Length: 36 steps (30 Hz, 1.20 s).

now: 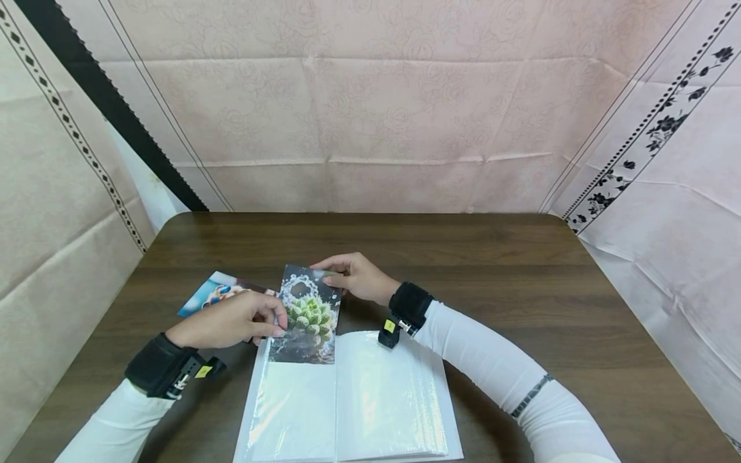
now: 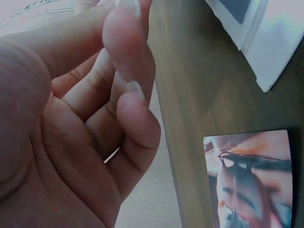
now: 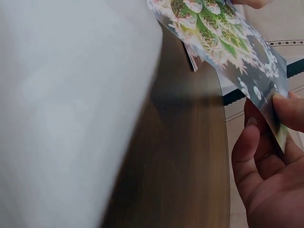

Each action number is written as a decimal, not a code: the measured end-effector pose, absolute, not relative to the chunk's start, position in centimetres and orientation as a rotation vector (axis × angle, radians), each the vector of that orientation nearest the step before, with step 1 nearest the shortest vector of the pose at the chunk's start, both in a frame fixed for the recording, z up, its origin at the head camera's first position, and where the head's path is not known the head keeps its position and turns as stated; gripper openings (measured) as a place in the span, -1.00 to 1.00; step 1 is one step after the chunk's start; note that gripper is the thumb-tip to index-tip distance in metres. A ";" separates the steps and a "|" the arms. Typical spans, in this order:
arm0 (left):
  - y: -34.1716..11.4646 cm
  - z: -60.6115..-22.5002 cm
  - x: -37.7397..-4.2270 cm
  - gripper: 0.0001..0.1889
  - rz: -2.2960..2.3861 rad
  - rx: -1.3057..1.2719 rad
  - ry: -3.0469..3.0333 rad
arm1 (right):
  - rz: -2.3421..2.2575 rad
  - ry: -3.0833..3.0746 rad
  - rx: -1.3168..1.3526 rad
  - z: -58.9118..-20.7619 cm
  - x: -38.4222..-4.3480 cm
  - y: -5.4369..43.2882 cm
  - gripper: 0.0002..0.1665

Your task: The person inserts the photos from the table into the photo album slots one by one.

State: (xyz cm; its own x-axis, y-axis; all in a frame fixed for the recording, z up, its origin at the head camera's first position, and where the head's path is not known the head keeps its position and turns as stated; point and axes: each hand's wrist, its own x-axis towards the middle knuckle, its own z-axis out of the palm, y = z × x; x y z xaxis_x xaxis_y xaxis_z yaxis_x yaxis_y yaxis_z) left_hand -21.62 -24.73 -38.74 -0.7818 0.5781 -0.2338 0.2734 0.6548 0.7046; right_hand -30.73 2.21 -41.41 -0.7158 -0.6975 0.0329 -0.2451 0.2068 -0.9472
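Observation:
A photo print [image 1: 309, 315] of a green succulent stands over the top of the left page of an open photo album [image 1: 390, 399] with clear pockets. Its lower edge overlaps the pocket's top. My right hand [image 1: 361, 278] pinches the upper right corner, thumb in front and fingers behind, as the right wrist view [image 3: 273, 185] also shows. At the print's left edge, my left hand [image 1: 234, 318] pinches it low down between thumb and curled fingers. In the left wrist view the fingers [image 2: 130, 85] are bent, and their grip lies at the top of the frame.
More photo prints [image 1: 217, 289] lie on the brown wooden table [image 1: 503, 276] behind my left hand; one print [image 2: 249, 178] shows in the left wrist view. Patterned cloth [image 1: 370, 116] hangs behind the table and at both sides.

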 end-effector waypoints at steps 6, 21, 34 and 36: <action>-24.8 -38.8 -21.6 -0.94 0.941 0.676 2.428 | -1.513 2.071 -0.891 -41.7 -30.7 2.2 -0.61; -24.9 -38.9 -21.7 -0.94 0.946 0.695 2.417 | -1.496 2.041 -0.883 -41.8 -30.2 2.2 -0.61; -24.9 -39.0 -21.6 -0.94 0.947 0.715 2.417 | -1.425 2.065 -0.947 -41.5 -30.0 2.2 -0.60; -24.9 -39.0 -21.7 -0.94 0.950 0.718 2.414 | -1.420 2.072 -0.950 -41.5 -29.9 2.2 -0.60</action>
State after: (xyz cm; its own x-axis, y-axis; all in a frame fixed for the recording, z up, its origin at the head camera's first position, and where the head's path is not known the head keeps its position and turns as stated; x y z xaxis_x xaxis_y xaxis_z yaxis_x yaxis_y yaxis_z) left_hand -21.67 -24.89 -38.99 -0.7653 0.6082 -0.2108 0.3013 0.6279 0.7176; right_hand -29.93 2.22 -41.48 -0.6604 -0.7507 0.0152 -0.2853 0.2322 -0.9299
